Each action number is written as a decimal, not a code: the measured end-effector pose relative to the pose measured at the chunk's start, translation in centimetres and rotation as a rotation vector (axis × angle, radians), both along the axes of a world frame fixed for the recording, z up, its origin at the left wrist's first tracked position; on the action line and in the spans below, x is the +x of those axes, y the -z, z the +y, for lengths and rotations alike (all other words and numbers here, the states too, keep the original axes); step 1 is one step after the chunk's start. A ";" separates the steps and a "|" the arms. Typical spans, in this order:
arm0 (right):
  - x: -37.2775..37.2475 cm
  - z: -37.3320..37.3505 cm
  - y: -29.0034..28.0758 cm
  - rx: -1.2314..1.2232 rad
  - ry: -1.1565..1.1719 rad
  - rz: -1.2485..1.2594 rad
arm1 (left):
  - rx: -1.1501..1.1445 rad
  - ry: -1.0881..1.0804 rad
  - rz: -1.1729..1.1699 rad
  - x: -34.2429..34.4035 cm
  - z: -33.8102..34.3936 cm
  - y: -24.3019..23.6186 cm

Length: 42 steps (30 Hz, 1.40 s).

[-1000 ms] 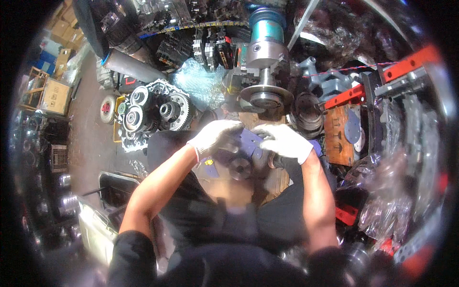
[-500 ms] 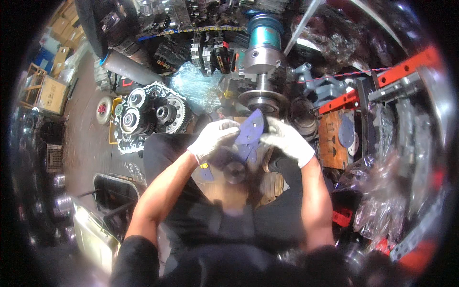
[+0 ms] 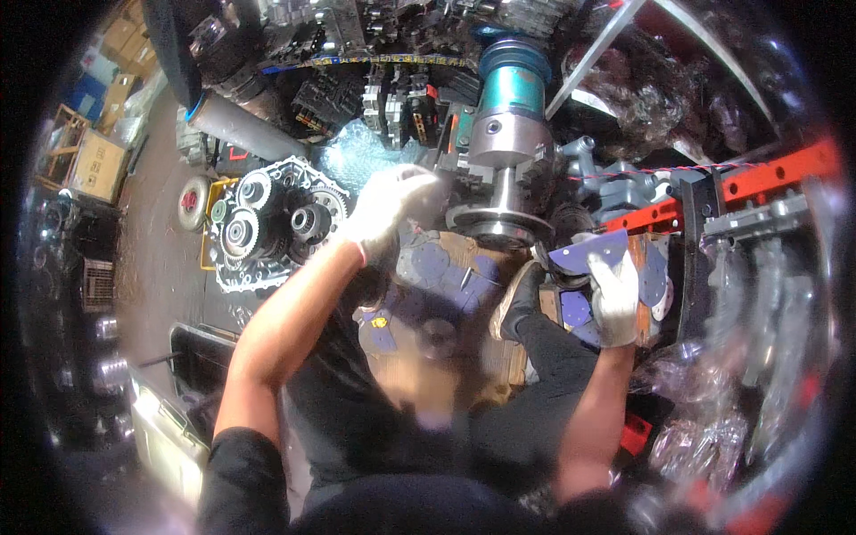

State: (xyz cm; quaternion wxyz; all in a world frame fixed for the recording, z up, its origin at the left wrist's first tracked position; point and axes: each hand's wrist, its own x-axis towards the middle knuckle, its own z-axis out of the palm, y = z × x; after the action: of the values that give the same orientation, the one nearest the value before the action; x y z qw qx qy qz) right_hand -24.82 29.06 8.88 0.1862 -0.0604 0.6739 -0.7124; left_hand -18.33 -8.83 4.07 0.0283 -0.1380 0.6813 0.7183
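Observation:
My right hand [image 3: 613, 294], in a white glove, holds a purple sanding-disc piece [image 3: 580, 254] at the right, beside the machine's round flange [image 3: 495, 223]. My left hand [image 3: 392, 201], also gloved, is raised left of the machine's shaft, its fingers curled; anything in them is too blurred to make out. Below lies cardboard [image 3: 490, 361] with torn purple pieces [image 3: 432, 276] on it, between my legs. More purple discs [image 3: 578, 308] lie under my right hand.
A gearbox with gears [image 3: 241, 234] stands at the left, a lidded pale container [image 3: 165, 446] lower down. The teal machine head [image 3: 513, 89] rises ahead. A red beam [image 3: 776, 169] and plastic-wrapped parts [image 3: 700, 428] crowd the right; bubble wrap [image 3: 348, 156] lies behind the gearbox.
My hands have parted from the middle: the left moved up toward the back, the right moved right with the purple piece. A shoe and the pieces on the cardboard now show.

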 end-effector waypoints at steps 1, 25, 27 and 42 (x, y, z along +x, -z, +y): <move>-0.9 -0.6 0.6 0.103 0.032 0.035 | -0.112 -0.058 0.027 -2.1 -1.1 1.5; -3.0 -5.1 0.5 0.210 -0.443 0.047 | -0.348 0.219 -0.051 -14.3 -6.4 26.3; -2.9 -5.2 0.8 0.215 -0.429 0.211 | -0.045 0.050 -0.231 -14.8 -6.0 26.2; -2.6 -5.6 1.2 0.380 -0.336 0.480 | -0.125 -0.168 -0.165 -14.5 -4.0 25.9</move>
State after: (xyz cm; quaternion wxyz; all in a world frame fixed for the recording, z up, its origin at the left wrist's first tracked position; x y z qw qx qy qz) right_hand -27.47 23.44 7.72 0.1449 -0.3007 0.7998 -0.4989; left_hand -32.79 -12.80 -21.81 0.0155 -0.2548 0.7062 0.6604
